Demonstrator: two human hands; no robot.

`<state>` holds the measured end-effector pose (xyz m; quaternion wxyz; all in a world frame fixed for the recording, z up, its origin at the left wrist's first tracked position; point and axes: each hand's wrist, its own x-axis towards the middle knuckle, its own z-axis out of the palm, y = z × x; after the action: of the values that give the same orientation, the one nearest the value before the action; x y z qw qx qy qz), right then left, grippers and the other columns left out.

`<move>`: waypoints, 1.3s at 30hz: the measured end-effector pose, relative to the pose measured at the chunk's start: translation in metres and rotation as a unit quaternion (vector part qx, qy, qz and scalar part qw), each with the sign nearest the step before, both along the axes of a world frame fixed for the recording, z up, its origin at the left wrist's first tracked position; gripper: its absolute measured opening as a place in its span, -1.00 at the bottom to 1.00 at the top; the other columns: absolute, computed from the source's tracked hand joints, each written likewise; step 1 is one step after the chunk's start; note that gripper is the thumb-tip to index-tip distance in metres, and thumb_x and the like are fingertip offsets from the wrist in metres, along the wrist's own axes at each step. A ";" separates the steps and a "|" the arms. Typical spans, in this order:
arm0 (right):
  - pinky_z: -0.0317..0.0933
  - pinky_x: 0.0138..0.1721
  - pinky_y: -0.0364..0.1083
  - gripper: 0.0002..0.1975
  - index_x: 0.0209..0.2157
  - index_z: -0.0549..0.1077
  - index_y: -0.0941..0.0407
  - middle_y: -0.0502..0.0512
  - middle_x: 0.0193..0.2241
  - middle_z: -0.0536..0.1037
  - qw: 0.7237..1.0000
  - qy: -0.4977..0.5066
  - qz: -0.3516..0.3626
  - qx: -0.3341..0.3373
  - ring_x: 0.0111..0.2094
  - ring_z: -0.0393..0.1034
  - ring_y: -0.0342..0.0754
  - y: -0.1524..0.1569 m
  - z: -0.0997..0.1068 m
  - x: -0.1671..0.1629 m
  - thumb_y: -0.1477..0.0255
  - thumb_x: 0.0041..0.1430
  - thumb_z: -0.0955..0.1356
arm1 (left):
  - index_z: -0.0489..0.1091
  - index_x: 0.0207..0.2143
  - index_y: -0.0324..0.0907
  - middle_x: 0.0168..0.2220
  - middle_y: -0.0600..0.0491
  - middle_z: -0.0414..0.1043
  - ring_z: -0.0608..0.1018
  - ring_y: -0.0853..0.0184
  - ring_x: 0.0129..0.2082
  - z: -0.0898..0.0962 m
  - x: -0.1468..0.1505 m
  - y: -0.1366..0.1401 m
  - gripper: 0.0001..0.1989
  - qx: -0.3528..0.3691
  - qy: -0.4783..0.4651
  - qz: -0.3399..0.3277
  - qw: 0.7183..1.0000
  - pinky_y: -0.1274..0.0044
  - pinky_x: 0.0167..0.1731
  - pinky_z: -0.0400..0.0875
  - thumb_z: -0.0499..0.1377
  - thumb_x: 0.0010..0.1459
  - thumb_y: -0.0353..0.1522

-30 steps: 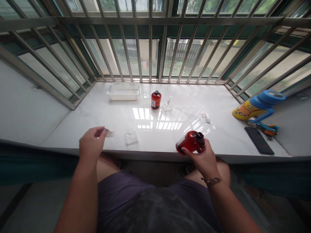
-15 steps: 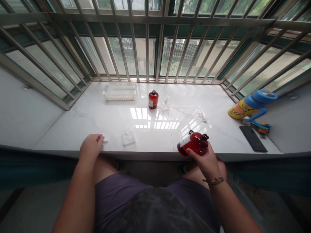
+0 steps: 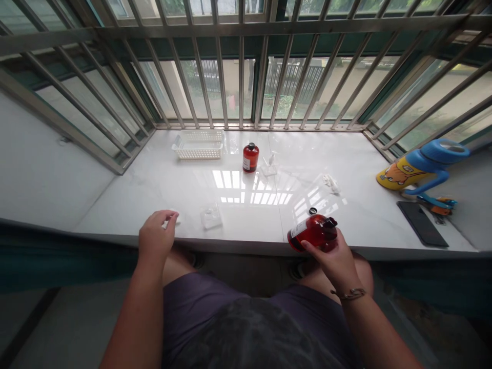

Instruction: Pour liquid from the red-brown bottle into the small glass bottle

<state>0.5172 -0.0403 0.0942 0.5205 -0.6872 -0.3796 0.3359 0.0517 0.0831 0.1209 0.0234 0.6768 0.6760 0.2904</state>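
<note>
My right hand (image 3: 338, 259) is wrapped round a dark red see-through bottle (image 3: 313, 231) with a white label. The bottle lies tilted at the table's front edge, its uncapped neck pointing right. Just behind it is a small black ring-like cap (image 3: 312, 210). My left hand (image 3: 158, 233) is at the front left edge, thumb and fingers pinched together. Something small and white shows at these fingertips, too small and hidden to name. To the right of that hand lies a small clear plastic box (image 3: 211, 218).
A second red bottle (image 3: 250, 158), capped, stands farther back, beside a clear plastic piece (image 3: 269, 168). A white basket (image 3: 199, 145) sits at the back left. White bits (image 3: 330, 184) lie right of centre. At far right are a blue-yellow flask (image 3: 418, 164) and a phone (image 3: 422, 223).
The whole view has shifted, so everything appears slightly farther right. My left fingers have turned inward over the small white thing. The right hand still holds the bottle at a similar tilt.
</note>
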 end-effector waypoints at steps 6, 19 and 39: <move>0.49 -0.03 0.18 -0.14 0.11 0.45 0.05 0.19 -0.07 0.64 1.000 -0.029 -0.002 -0.002 -0.16 0.58 0.17 -0.002 -0.004 -0.005 -0.01 -0.17 0.67 | 0.52 0.06 -0.14 0.08 -0.09 0.58 0.64 0.11 -0.04 -0.005 0.027 -0.008 -0.63 -0.031 -0.093 -0.026 0.995 0.33 0.00 0.56 0.07 0.42 -0.15; 0.49 0.01 0.24 -0.07 0.18 0.40 0.03 0.20 -0.02 0.64 0.998 -0.069 0.009 -0.001 -0.12 0.59 0.20 -0.006 -0.011 -0.007 -0.02 -0.17 0.67 | 0.35 0.24 -0.05 0.25 -0.10 0.49 0.50 -0.03 0.29 -0.039 0.058 0.020 -0.26 -0.151 -0.170 -0.098 0.969 0.18 0.31 0.38 0.47 0.07 -0.06; 0.44 0.15 0.19 -0.29 0.27 0.31 -0.02 0.21 0.14 0.50 0.928 -0.310 0.126 0.166 0.13 0.47 0.21 0.023 0.019 -0.018 0.25 0.15 0.57 | 0.28 0.34 0.07 0.24 -0.12 0.47 0.56 -0.03 0.21 0.034 0.155 -0.058 -0.14 -0.089 -0.188 -0.284 0.936 0.14 0.24 0.50 0.55 0.07 -0.09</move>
<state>0.4989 -0.0171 0.1134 0.4365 -0.6078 -0.6556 0.1009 0.2072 0.0252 0.1545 0.2912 0.7691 0.4617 0.3323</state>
